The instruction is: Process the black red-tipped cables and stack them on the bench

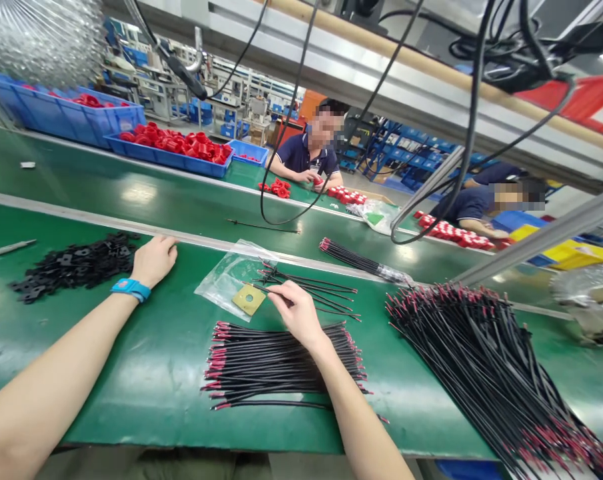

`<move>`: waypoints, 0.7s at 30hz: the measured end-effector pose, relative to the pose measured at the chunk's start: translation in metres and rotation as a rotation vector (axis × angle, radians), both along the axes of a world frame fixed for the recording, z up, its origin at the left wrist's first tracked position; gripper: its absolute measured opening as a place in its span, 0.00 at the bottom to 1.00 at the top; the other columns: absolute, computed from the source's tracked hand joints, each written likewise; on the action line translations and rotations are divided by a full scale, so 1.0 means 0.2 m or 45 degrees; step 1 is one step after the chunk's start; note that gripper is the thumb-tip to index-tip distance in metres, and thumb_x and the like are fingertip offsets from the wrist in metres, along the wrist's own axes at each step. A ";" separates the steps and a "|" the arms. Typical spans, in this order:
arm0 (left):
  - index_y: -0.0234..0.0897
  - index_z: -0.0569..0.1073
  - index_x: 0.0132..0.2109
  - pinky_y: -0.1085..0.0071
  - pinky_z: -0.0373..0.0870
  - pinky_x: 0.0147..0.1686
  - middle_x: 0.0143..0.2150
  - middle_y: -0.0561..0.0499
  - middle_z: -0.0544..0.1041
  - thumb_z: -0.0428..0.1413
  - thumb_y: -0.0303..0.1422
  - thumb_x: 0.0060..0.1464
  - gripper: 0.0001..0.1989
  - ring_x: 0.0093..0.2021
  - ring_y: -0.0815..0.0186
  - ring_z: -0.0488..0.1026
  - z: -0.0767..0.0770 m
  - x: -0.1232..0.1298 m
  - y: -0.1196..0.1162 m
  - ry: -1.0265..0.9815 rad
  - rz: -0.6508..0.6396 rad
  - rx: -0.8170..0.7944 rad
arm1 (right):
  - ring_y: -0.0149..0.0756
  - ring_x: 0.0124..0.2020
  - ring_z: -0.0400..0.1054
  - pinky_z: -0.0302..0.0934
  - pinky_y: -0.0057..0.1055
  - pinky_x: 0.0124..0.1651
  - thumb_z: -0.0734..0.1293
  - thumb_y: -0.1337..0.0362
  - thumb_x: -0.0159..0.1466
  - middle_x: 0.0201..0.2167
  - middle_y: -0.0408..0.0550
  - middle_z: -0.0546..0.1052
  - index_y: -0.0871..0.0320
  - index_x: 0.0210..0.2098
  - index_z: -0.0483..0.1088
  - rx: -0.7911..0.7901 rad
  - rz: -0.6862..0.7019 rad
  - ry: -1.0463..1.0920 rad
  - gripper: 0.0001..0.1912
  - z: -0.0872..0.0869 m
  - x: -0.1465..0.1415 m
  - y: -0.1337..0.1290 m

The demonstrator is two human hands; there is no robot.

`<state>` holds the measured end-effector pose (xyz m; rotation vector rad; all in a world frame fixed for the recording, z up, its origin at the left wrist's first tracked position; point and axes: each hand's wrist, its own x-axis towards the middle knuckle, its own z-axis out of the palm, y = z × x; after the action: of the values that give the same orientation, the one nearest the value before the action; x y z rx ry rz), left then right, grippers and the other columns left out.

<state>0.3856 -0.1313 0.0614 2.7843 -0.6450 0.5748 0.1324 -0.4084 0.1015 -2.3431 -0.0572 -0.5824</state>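
My right hand [296,310] is closed in a pinch on a thin black cable, above the laid-out cables. Just left of its fingertips lies a square yellowish plate [248,299] with a round hole, on a clear plastic bag [216,283]. Several loose black cables [326,285] lie beyond the hand. Under my right wrist and forearm is a flat row of black cables with red ends [266,363]. My left hand [154,261], with a blue wristband, has its fingers curled at the right edge of a pile of small flat black parts [76,263]; whatever they hold is hidden.
A large heap of black cables [481,360] covers the bench's right side, near a smaller bundle [354,259]. A metal rail [191,237] borders the green belt. Blue bins of red parts [176,163] stand beyond; two people sit opposite. Black cords [301,87] hang overhead.
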 end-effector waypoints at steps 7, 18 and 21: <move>0.34 0.75 0.47 0.67 0.66 0.44 0.39 0.44 0.75 0.47 0.39 0.57 0.19 0.39 0.59 0.72 -0.04 0.04 0.00 0.072 -0.116 -0.298 | 0.29 0.28 0.65 0.59 0.26 0.37 0.67 0.67 0.63 0.34 0.43 0.74 0.54 0.39 0.77 -0.264 -0.122 0.158 0.07 -0.06 0.01 -0.02; 0.32 0.75 0.50 0.69 0.69 0.45 0.41 0.44 0.76 0.47 0.38 0.56 0.21 0.36 0.64 0.72 0.01 0.01 -0.03 0.169 -0.177 -0.692 | 0.31 0.33 0.68 0.57 0.26 0.37 0.63 0.59 0.69 0.31 0.44 0.73 0.52 0.41 0.78 -0.413 -0.166 0.188 0.11 -0.16 0.03 -0.04; 0.32 0.75 0.49 0.68 0.70 0.45 0.41 0.45 0.76 0.49 0.40 0.56 0.20 0.34 0.66 0.72 0.00 0.01 -0.04 0.177 -0.205 -0.780 | 0.32 0.35 0.68 0.57 0.27 0.38 0.63 0.61 0.69 0.32 0.46 0.73 0.54 0.39 0.78 -0.513 -0.112 0.235 0.11 -0.17 0.04 -0.04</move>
<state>0.3885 -0.1403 0.0609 2.1558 -0.5429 0.4462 0.1406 -0.4156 0.0673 -2.7939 0.0154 -0.4228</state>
